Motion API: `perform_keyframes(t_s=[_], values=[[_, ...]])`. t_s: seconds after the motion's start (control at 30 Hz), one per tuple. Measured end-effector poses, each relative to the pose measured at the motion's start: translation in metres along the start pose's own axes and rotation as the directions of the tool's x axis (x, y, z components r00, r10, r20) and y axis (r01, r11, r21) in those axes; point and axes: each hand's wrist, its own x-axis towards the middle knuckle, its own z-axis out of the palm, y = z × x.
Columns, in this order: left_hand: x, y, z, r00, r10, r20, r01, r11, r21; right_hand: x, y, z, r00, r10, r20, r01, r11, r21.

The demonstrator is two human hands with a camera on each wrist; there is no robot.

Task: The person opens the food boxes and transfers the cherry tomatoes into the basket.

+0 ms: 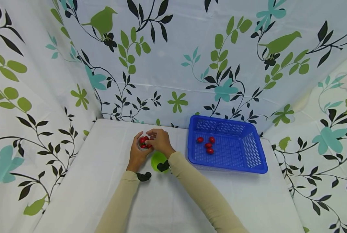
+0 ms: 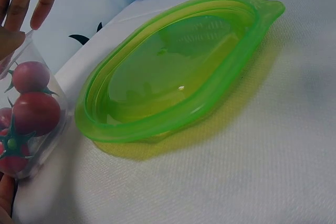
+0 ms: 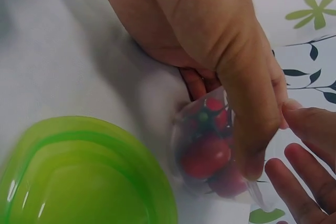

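My left hand (image 1: 137, 157) holds a clear plastic cup (image 1: 139, 147) with several red cherry tomatoes (image 2: 37, 114) inside, its thumb along the cup wall in the right wrist view. Green stems show on some of them. Over the cup's mouth is my right hand (image 1: 161, 139), fingertips close to the rim and loosely bent. Nothing shows between the right fingers (image 3: 296, 177) in the right wrist view. Beside the cup, partly covered by the right wrist in the head view, lies a translucent green shallow dish (image 2: 173, 72) with a small tab.
A blue perforated plastic basket (image 1: 231, 139) stands on the right side of the white-covered table (image 1: 161, 207). Several cherry tomatoes (image 1: 209, 150) lie in its left part. Patterned cloth (image 1: 173, 58) hangs behind the table and at both sides.
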Motion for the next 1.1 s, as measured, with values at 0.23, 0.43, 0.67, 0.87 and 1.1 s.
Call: perform_keyframes(t_s=[0.23,0.43,0.67,0.87,1.1], values=[[0.0,0.0,-0.002,1.0,-0.013,0.001,0.013,1.0,0.006,0.003,0.003,0.01,1.0,0.01,0.001,-0.01,1.0,0.011],[0.001,-0.001,-0.002,1.0,-0.01,-0.006,0.01,1.0,0.003,0.004,0.001,0.016,1.0,0.007,-0.007,-0.007,0.999,-0.035],[0.0,0.0,0.0,1.0,0.015,-0.01,-0.015,1.0,-0.024,0.003,-0.001,0.019,1.0,-0.017,0.002,0.017,0.996,-0.091],[-0.003,0.011,-0.002,0.999,0.035,0.011,-0.034,0.997,-0.074,0.005,0.001,0.022,0.999,-0.038,0.009,0.039,0.992,-0.119],[0.002,-0.001,0.0,0.998,0.062,-0.004,-0.062,0.993,-0.097,0.006,0.0,0.026,0.999,-0.036,0.009,0.037,0.99,-0.134]])
